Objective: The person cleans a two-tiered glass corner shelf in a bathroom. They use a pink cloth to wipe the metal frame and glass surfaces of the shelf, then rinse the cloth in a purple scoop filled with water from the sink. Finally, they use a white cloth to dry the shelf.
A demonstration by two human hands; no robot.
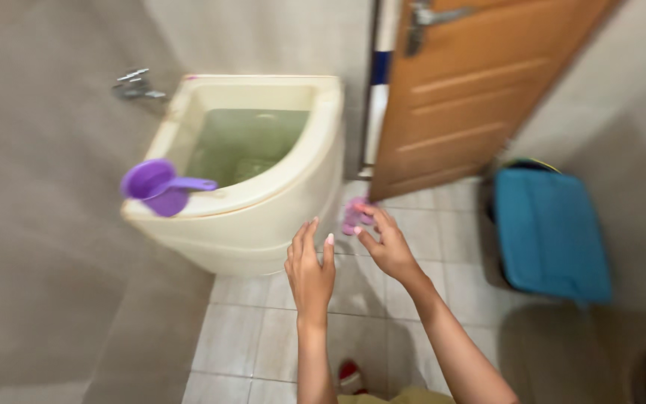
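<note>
left hand (309, 269): fingers loosely spread, holding nothing, over bare floor tiles (241, 340) | right hand (386, 243): fingers pinching a small pink-purple object (354, 215), blurred, just beside the cream water tub (263, 217) front edge | purple dipper (160, 187) rests on tub rim | blue bin (551, 232) well apart, right

Whole frame motion-blurred. Small pink-purple item (354, 215) at the right hand (388, 247) fingers (371, 212), just beside the cream water basin (263, 217): kind unreadable. Red thing (348, 376) below the basin is cut by the bottom edge, half hidden by the left forearm. Door (472, 82) right of the basin is cropped at the top (handle smeared). Tap (137, 84) left of the basin is blurred.
</note>
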